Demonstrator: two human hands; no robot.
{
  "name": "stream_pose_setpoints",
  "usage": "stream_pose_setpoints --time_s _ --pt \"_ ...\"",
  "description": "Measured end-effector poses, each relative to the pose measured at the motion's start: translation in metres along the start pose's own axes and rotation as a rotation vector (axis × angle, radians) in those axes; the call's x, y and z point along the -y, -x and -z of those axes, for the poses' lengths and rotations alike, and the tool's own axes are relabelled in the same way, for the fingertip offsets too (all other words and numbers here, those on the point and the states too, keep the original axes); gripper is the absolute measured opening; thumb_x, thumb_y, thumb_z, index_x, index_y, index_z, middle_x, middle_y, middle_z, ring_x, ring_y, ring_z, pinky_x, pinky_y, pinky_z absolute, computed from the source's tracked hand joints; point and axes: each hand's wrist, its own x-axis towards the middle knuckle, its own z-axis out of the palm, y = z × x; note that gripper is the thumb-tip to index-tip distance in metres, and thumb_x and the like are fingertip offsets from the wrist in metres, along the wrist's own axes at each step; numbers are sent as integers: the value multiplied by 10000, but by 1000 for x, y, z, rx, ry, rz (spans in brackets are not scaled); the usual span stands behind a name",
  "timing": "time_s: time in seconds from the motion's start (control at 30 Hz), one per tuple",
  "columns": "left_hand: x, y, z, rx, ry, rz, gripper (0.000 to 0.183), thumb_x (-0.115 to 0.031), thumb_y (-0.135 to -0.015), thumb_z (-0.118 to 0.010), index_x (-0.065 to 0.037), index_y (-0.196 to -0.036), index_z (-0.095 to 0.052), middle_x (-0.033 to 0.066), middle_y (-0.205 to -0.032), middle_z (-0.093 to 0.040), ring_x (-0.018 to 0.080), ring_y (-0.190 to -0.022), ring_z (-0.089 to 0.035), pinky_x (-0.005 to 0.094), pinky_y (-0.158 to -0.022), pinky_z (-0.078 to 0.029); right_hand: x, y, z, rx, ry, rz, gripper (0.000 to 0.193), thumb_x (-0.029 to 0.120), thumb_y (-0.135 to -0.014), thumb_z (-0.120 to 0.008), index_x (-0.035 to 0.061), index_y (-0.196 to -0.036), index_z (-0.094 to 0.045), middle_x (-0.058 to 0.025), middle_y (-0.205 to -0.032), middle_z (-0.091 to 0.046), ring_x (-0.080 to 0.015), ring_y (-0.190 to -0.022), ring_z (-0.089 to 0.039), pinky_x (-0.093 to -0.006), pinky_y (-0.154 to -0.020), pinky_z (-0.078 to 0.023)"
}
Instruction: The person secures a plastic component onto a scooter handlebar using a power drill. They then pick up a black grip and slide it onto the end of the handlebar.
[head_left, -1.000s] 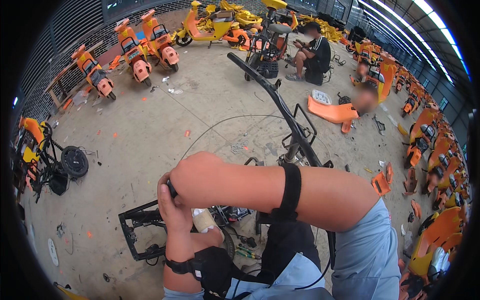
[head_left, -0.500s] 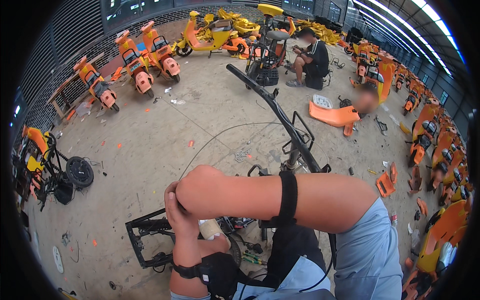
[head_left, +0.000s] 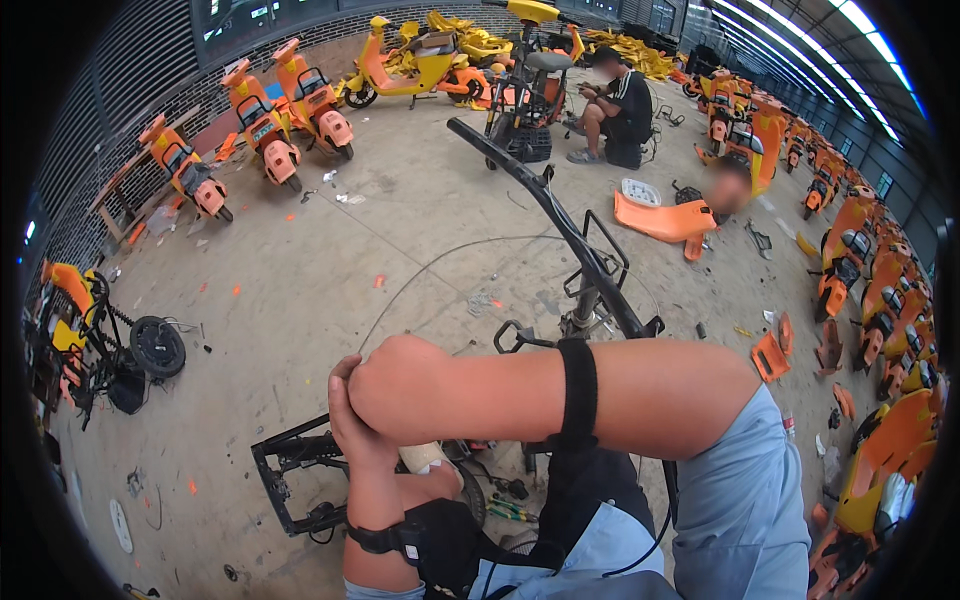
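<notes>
My right arm, with a black strap, reaches across from the right. My right hand (head_left: 400,388) is bent inward and closed, its fingers hidden behind its back. Pressed against its left side is my left hand (head_left: 352,425), fingers curled round; what lies between them is hidden. A thin dark cable (head_left: 440,257) arcs over the floor from beside the handlebar down to the top of my hands. The bare black handlebar (head_left: 545,205) slants ahead of me. Below my hands are a black metal frame (head_left: 275,490) and a beige cylindrical piece (head_left: 420,458).
Green-handled tools (head_left: 512,510) lie on the floor by my legs. Ahead right are an orange body panel (head_left: 655,218) and a white tray (head_left: 640,192). Another person (head_left: 622,110) sits low farther off. Rows of orange scooters (head_left: 850,260) line the right; a stripped scooter (head_left: 110,340) stands left.
The view has shifted slightly, so the surroundings sit a little higher and further left. My hands stay together in nearly the same pose.
</notes>
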Motion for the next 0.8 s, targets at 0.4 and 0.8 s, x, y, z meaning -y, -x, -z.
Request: stream_pose_setpoints --time_s 0.4,0.8 --pt "6 -7 14 -7 169 109 553 -519 -1059 -353 -80 -1346 -528 100 -1328 -591 257 -1267 -556 426 -1074 -428 1 -6 -13 -92 8 26 209 184 -766 -704 2 -863 -735 -127 -863 -715 -271 -739 -728 -385 -570 -547" --pt "-4 -8 2 15 275 62 664 -528 -1056 -283 -127 -1584 -328 60 -1469 -515 239 -1388 -470 416 -1156 -362 -7 -16 -9 -299 45 -39 412 244 -827 -665 -114 -1004 -567 -118 -636 -676 -265 -556 -696 -371 -473 -500"
